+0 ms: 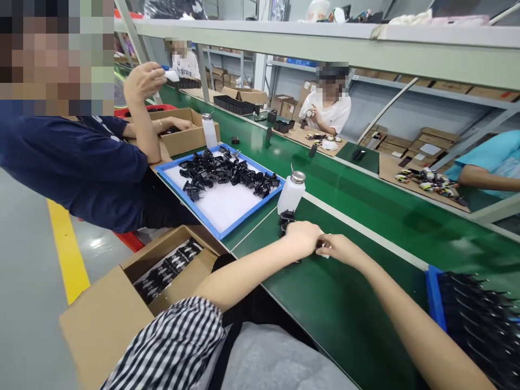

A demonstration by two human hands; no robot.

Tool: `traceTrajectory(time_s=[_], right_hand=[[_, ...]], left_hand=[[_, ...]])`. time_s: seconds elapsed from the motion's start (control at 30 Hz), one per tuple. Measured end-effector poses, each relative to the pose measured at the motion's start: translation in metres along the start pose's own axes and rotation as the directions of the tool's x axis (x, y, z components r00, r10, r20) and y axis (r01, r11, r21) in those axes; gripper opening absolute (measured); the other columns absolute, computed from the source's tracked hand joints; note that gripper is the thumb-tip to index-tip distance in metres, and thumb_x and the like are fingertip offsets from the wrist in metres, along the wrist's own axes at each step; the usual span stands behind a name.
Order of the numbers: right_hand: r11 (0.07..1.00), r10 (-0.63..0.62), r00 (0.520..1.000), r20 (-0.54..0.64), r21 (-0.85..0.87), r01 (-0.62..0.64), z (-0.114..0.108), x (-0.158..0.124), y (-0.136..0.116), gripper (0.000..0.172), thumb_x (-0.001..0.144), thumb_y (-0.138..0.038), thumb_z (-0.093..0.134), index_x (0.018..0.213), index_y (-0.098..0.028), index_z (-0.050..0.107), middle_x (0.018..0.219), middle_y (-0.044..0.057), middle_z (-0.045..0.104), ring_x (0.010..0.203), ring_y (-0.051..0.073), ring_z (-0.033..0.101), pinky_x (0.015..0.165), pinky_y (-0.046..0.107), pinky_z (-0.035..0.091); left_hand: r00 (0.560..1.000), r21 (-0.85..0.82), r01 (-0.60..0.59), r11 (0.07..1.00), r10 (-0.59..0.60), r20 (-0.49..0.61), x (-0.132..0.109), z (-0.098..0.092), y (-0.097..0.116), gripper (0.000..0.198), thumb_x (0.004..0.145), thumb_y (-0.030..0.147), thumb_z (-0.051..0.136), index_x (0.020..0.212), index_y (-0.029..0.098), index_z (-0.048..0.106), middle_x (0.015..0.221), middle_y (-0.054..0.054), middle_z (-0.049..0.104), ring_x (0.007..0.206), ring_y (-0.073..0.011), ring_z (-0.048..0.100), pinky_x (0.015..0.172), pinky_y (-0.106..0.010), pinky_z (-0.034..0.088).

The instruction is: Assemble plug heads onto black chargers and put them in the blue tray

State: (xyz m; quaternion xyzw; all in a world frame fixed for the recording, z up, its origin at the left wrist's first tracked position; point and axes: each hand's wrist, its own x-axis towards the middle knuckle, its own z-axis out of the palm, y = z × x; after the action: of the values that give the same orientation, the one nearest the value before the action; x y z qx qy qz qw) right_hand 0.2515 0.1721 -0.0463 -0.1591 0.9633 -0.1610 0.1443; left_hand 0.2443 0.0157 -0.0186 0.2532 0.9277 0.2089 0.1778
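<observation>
My left hand (304,238) and my right hand (336,250) meet over the green bench in front of me. The fingers of both are closed around something small and dark, with a bit of white below it; the hands mostly hide it. Just behind my left hand stands a black power adapter (286,218), and part of another dark piece shows under my left wrist. Close behind these is a white bottle (291,192) with a metal top. To the left lies a blue-rimmed tray (221,236) with many black plug adapters (227,169) heaped on its white bottom.
At right, a blue bin (435,298) holds rows of black adapters. An open cardboard box (170,271) with packed adapters stands at lower left. A co-worker (77,168) in dark blue sits at left. Beyond my bench runs a green conveyor belt (345,187), under an overhead shelf (325,40).
</observation>
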Motion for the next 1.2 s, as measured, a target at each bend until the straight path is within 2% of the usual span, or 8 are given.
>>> traceTrajectory(time_s=[0.13, 0.27, 0.43, 0.73, 0.87, 0.97, 1.07, 1.2], right_hand=[[0.997, 0.012, 1.000, -0.026, 0.079, -0.010, -0.009, 0.004, 0.009, 0.017, 0.066, -0.033, 0.048, 0.072, -0.018, 0.056, 0.066, 0.002, 0.061, 0.062, 0.019, 0.057, 0.054, 0.026, 0.041], [0.974, 0.066, 0.991, -0.116, 0.223, -0.039, -0.008, 0.021, 0.019, 0.019, 0.063, -0.033, 0.052, 0.074, -0.017, 0.054, 0.076, 0.004, 0.062, 0.072, 0.021, 0.057, 0.060, 0.027, 0.043], [0.924, 0.124, 0.968, -0.219, 0.381, -0.032, 0.005, 0.043, 0.024, 0.026, 0.064, -0.031, 0.053, 0.083, -0.014, 0.052, 0.090, 0.009, 0.059, 0.080, 0.022, 0.056, 0.068, 0.030, 0.043], [0.913, 0.123, 0.939, -0.322, 0.407, 0.020, -0.023, 0.049, 0.023, 0.023, 0.059, -0.027, 0.058, 0.076, -0.012, 0.056, 0.074, 0.005, 0.061, 0.071, 0.019, 0.056, 0.064, 0.029, 0.044], [0.955, 0.160, 0.791, -0.591, 0.297, 0.029, -0.099, -0.039, 0.019, 0.022, 0.058, -0.030, 0.058, 0.072, -0.014, 0.057, 0.059, 0.000, 0.056, 0.060, 0.016, 0.053, 0.059, 0.030, 0.043], [0.976, 0.130, 0.520, -0.844, 0.201, 0.083, -0.134, -0.145, 0.009, 0.018, 0.060, -0.034, 0.057, 0.072, -0.022, 0.057, 0.063, -0.002, 0.055, 0.059, 0.016, 0.052, 0.058, 0.032, 0.044], [0.986, 0.153, 0.280, -0.948, 0.164, 0.015, -0.124, -0.242, 0.000, 0.017, 0.060, -0.041, 0.057, 0.071, -0.029, 0.054, 0.069, -0.002, 0.054, 0.064, 0.019, 0.051, 0.058, 0.035, 0.043], [0.873, 0.377, 0.250, -0.892, 0.252, -0.417, -0.064, -0.325, 0.012, 0.025, 0.054, -0.046, 0.059, 0.055, -0.024, 0.049, 0.055, 0.000, 0.047, 0.058, 0.020, 0.050, 0.051, 0.034, 0.040]], left_hand=[[0.942, -0.075, 0.200, 0.977, -0.212, -0.260, -0.019, -0.011, -0.070, 0.048, 0.058, 0.012, 0.055, 0.104, 0.012, 0.045, 0.102, -0.013, 0.053, 0.094, -0.0255, 0.049, 0.077, -0.033, 0.039], [0.965, -0.330, -0.097, 0.939, 0.008, -0.260, -0.005, 0.011, -0.112, 0.081, 0.047, 0.022, 0.065, 0.118, 0.009, 0.028, 0.119, -0.014, 0.037, 0.106, -0.0235, 0.039, 0.086, -0.030, 0.035], [0.929, -0.431, -0.292, 0.854, 0.145, -0.342, 0.018, 0.036, -0.107, 0.078, 0.051, 0.022, 0.062, 0.119, 0.011, 0.024, 0.121, -0.011, 0.036, 0.109, -0.0197, 0.036, 0.092, -0.031, 0.028], [0.909, -0.409, -0.144, 0.901, -0.043, -0.416, 0.027, 0.038, -0.093, 0.055, 0.050, 0.023, 0.062, 0.101, 0.012, 0.044, 0.097, -0.006, 0.054, 0.090, -0.0221, 0.050, 0.081, -0.033, 0.039], [0.814, -0.484, -0.198, 0.852, -0.132, -0.566, 0.004, 0.011, -0.073, 0.053, 0.047, 0.026, 0.065, 0.094, 0.012, 0.044, 0.090, -0.005, 0.055, 0.086, -0.0220, 0.051, 0.079, -0.037, 0.039], [0.777, -0.569, -0.422, 0.706, -0.041, -0.628, -0.012, -0.008, -0.035, 0.057, 0.044, 0.024, 0.069, 0.094, 0.016, 0.043, 0.089, -0.003, 0.054, 0.080, -0.0195, 0.053, 0.073, -0.035, 0.043], [0.857, -0.693, -0.516, 0.503, 0.300, -0.419, -0.028, 0.008, 0.024, 0.056, 0.042, 0.023, 0.070, 0.092, 0.016, 0.044, 0.085, -0.003, 0.056, 0.077, -0.0184, 0.054, 0.071, -0.032, 0.044], [0.805, -0.744, -0.428, 0.513, 0.591, -0.055, -0.044, 0.079, 0.100, 0.057, 0.040, 0.021, 0.070, 0.091, 0.015, 0.046, 0.082, -0.002, 0.056, 0.072, -0.0171, 0.055, 0.068, -0.030, 0.044]])
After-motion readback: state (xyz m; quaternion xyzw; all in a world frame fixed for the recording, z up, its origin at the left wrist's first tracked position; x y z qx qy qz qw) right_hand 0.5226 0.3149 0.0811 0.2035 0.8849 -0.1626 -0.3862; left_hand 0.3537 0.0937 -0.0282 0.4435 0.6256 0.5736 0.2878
